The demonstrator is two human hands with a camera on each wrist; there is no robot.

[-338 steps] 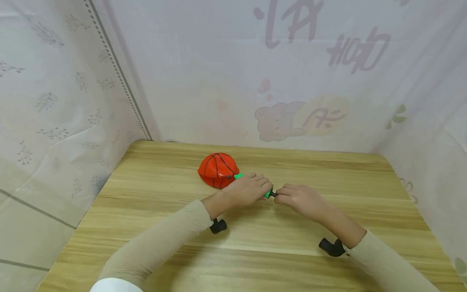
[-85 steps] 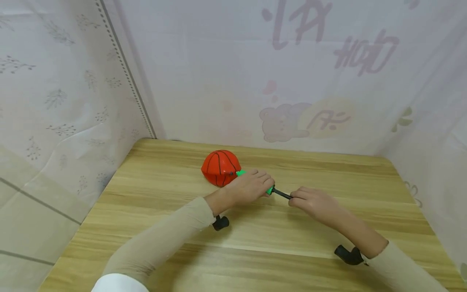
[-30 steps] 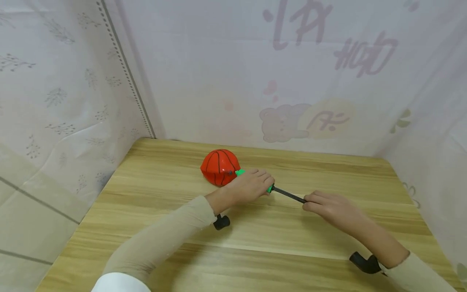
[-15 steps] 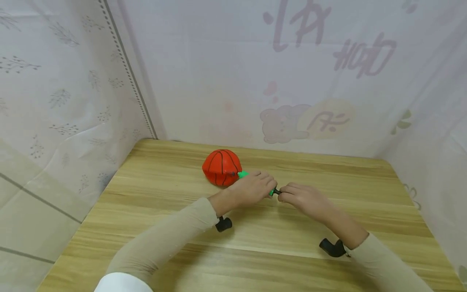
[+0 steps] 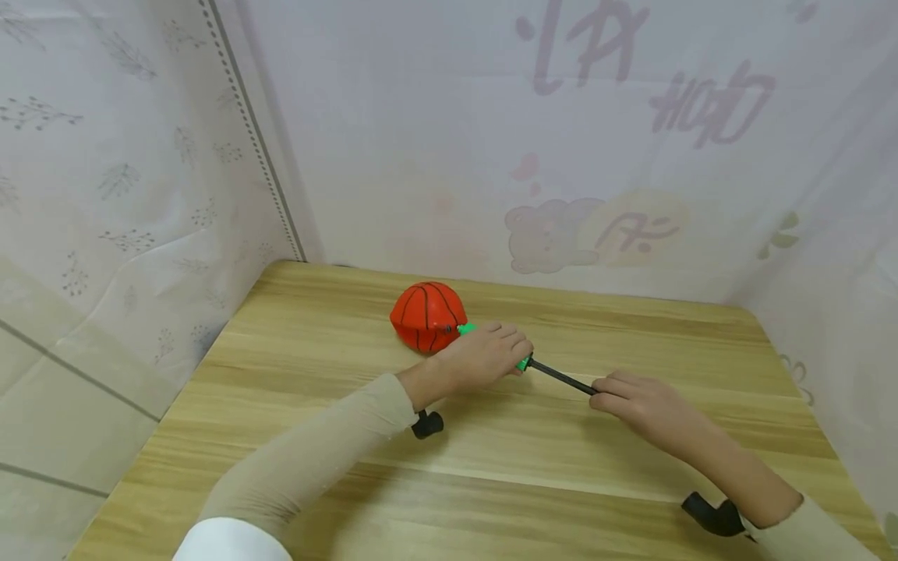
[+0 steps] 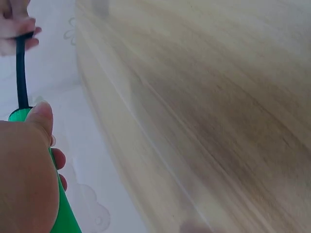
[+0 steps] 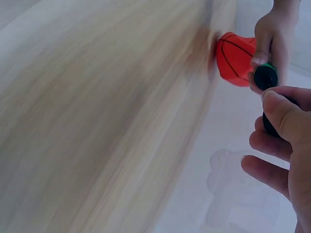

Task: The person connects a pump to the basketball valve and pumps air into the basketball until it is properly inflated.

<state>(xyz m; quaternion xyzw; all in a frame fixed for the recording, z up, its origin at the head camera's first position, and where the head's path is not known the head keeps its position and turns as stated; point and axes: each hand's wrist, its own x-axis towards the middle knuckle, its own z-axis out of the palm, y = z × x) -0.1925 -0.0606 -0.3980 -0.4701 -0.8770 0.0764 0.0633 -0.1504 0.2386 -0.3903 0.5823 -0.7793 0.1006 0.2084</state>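
Observation:
A red ball (image 5: 424,315) with black basketball lines lies toward the back of the table, its sides creased and underfilled. The green tip of a hand pump (image 5: 466,329) meets its right side. My left hand (image 5: 484,357) wraps round the pump's green barrel (image 6: 65,221), thumb near its collar. From the barrel a long stretch of black rod (image 5: 564,379) runs out to my right hand (image 5: 648,409). In the right wrist view that hand pinches the black handle (image 7: 268,127) between thumb and fingers, the lower fingers loosely spread. Most of the barrel is hidden under the left hand.
Both hands work over a wooden table (image 5: 491,499). Pale printed curtains (image 5: 393,156) stand behind and at both sides. Black curved pieces (image 5: 712,514) show under the wrists.
Half a second ago the rod was nearly all in the barrel; the right hand has drawn it out rightward. The ball looks somewhat rounder than eleven seconds ago. The left hand stays put.

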